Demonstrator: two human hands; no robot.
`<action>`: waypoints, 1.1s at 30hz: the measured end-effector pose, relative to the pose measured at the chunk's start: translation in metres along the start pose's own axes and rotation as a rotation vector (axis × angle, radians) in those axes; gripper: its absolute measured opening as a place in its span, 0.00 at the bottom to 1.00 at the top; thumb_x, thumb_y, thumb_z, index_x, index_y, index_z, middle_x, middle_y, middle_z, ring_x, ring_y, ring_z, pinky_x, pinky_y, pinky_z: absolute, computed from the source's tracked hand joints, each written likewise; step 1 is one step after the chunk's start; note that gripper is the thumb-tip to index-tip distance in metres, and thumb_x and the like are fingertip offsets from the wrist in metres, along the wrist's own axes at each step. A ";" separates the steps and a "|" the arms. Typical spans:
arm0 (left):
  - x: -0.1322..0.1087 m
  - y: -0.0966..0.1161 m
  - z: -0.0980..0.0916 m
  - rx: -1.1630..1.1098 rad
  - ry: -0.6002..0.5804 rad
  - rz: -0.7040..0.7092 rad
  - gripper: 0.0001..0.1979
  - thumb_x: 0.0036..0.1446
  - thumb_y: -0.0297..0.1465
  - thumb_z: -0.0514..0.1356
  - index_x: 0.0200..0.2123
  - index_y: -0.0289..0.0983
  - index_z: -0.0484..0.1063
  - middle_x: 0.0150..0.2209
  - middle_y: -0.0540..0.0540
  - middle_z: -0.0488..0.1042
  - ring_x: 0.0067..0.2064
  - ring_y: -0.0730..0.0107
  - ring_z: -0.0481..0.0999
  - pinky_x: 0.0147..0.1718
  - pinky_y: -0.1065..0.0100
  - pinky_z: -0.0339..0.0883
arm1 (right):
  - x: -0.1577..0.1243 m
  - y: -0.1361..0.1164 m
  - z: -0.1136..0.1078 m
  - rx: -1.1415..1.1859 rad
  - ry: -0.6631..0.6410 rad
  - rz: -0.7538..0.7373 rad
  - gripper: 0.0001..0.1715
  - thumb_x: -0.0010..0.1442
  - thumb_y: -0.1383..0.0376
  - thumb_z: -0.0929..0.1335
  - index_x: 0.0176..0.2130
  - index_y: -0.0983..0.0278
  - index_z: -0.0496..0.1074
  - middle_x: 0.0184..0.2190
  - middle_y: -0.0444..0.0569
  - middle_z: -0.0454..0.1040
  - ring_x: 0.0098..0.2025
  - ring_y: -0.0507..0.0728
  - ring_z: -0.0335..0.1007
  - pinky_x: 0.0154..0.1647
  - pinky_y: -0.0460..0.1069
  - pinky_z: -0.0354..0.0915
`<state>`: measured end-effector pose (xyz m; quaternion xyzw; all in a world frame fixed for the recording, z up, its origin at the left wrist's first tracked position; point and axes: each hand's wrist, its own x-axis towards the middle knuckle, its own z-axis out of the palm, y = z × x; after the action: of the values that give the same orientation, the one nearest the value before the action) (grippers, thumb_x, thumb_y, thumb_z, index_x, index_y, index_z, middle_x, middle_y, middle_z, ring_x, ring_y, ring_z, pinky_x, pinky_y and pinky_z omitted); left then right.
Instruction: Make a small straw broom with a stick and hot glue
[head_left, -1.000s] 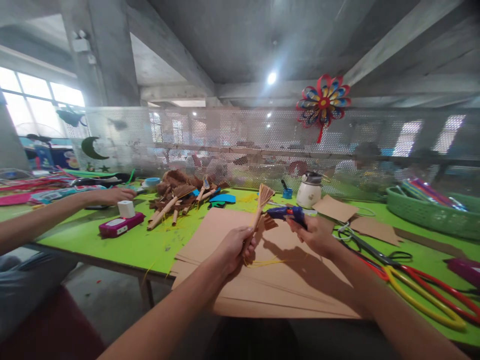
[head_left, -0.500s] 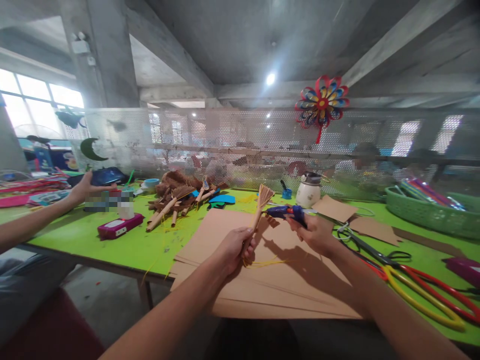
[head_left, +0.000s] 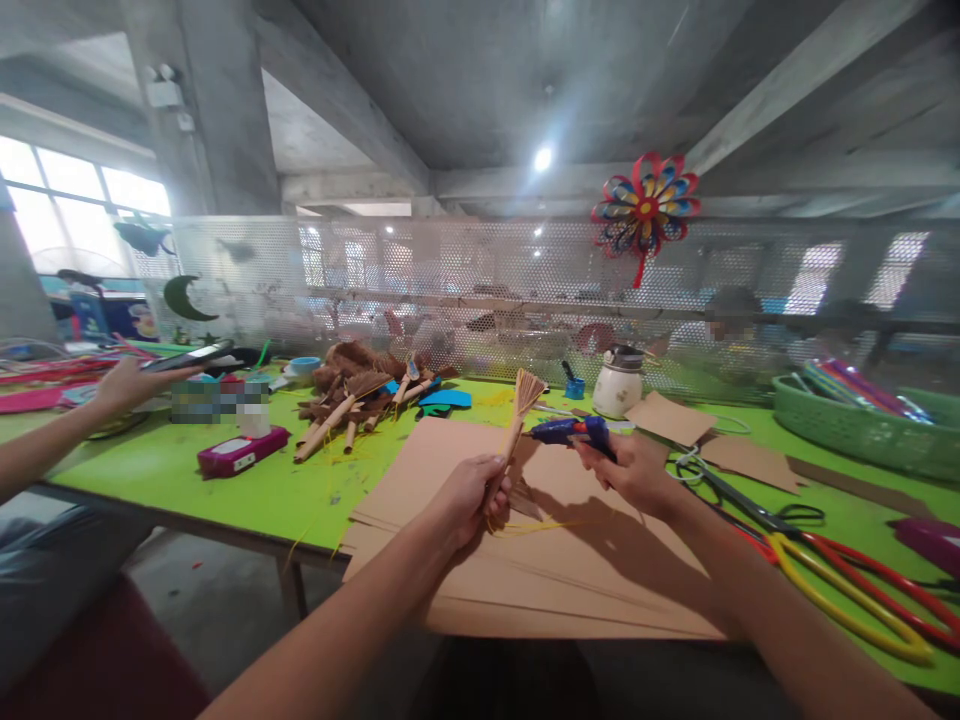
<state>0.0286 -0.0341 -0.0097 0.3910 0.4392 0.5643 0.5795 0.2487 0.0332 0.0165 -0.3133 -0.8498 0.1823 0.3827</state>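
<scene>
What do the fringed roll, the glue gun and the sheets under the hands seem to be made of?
Fringed roll: likely matte brown paper, judging by its rolled tube and thin strips at the top.
Glue gun: probably smooth, hard plastic, from its even blue, moulded-looking body.
Sheets: matte brown paper or thin card, flat with thin edges; which, I cannot tell.

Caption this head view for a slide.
Left hand holds a fringed tan paper roll; right hand points a blue glue gun at it.

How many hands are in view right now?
3: left hand gripping the fringed brown piece; right hand holding the blue glue gun; a co-worker's hand, far left, with a dark flat device. Others may be hidden behind the mesh.
</scene>
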 end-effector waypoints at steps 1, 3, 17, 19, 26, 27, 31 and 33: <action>0.000 0.000 0.000 -0.003 -0.001 0.004 0.07 0.57 0.30 0.53 0.35 0.32 0.67 0.21 0.51 0.64 0.16 0.82 0.59 0.15 0.79 0.48 | 0.000 0.002 0.001 0.022 0.007 0.004 0.20 0.61 0.52 0.60 0.29 0.65 0.67 0.17 0.43 0.65 0.19 0.51 0.60 0.21 0.47 0.56; 0.001 -0.002 -0.001 -0.009 -0.007 0.004 0.07 0.56 0.31 0.54 0.34 0.32 0.67 0.21 0.51 0.64 0.16 0.82 0.59 0.15 0.79 0.49 | 0.001 0.004 0.002 0.058 0.023 0.018 0.21 0.62 0.51 0.60 0.28 0.64 0.65 0.17 0.42 0.64 0.19 0.51 0.59 0.21 0.47 0.55; 0.001 0.001 0.001 -0.011 0.017 0.009 0.07 0.58 0.29 0.51 0.33 0.32 0.66 0.20 0.51 0.63 0.16 0.83 0.58 0.15 0.79 0.48 | -0.001 0.003 0.003 0.179 -0.106 0.083 0.22 0.60 0.49 0.61 0.29 0.65 0.66 0.17 0.42 0.64 0.19 0.51 0.61 0.21 0.46 0.56; 0.000 0.002 0.002 -0.023 0.029 -0.002 0.07 0.59 0.29 0.50 0.34 0.32 0.66 0.20 0.51 0.63 0.16 0.82 0.58 0.15 0.79 0.48 | 0.001 0.007 0.001 0.205 -0.050 0.107 0.23 0.60 0.49 0.61 0.28 0.65 0.66 0.16 0.42 0.63 0.19 0.51 0.61 0.22 0.46 0.57; 0.003 0.002 -0.002 -0.061 0.013 -0.030 0.08 0.59 0.29 0.51 0.36 0.31 0.66 0.21 0.51 0.63 0.17 0.82 0.58 0.14 0.80 0.49 | 0.007 0.024 -0.011 -0.110 0.213 0.136 0.24 0.57 0.49 0.63 0.30 0.67 0.70 0.19 0.47 0.69 0.23 0.55 0.63 0.24 0.48 0.57; 0.004 0.001 -0.003 -0.078 -0.006 -0.042 0.08 0.59 0.29 0.51 0.37 0.31 0.66 0.21 0.52 0.62 0.16 0.82 0.58 0.14 0.80 0.49 | 0.007 0.025 -0.012 -0.141 0.201 0.129 0.23 0.56 0.49 0.64 0.30 0.67 0.71 0.20 0.47 0.70 0.24 0.55 0.64 0.25 0.48 0.58; 0.005 0.001 -0.006 -0.166 -0.027 -0.067 0.05 0.59 0.29 0.51 0.36 0.33 0.64 0.21 0.53 0.62 0.16 0.82 0.58 0.14 0.80 0.49 | 0.005 0.021 -0.010 -0.113 0.123 0.134 0.24 0.56 0.49 0.64 0.26 0.66 0.72 0.19 0.47 0.71 0.23 0.55 0.65 0.25 0.47 0.59; 0.005 0.002 -0.007 -0.198 -0.025 -0.068 0.04 0.59 0.28 0.51 0.35 0.34 0.63 0.21 0.52 0.62 0.17 0.82 0.59 0.15 0.81 0.50 | 0.007 0.022 -0.006 -0.135 0.168 0.141 0.23 0.56 0.50 0.64 0.28 0.66 0.73 0.22 0.49 0.73 0.25 0.56 0.67 0.27 0.48 0.61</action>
<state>0.0216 -0.0290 -0.0105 0.3236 0.3869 0.5801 0.6396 0.2586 0.0548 0.0122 -0.4112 -0.8011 0.1243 0.4168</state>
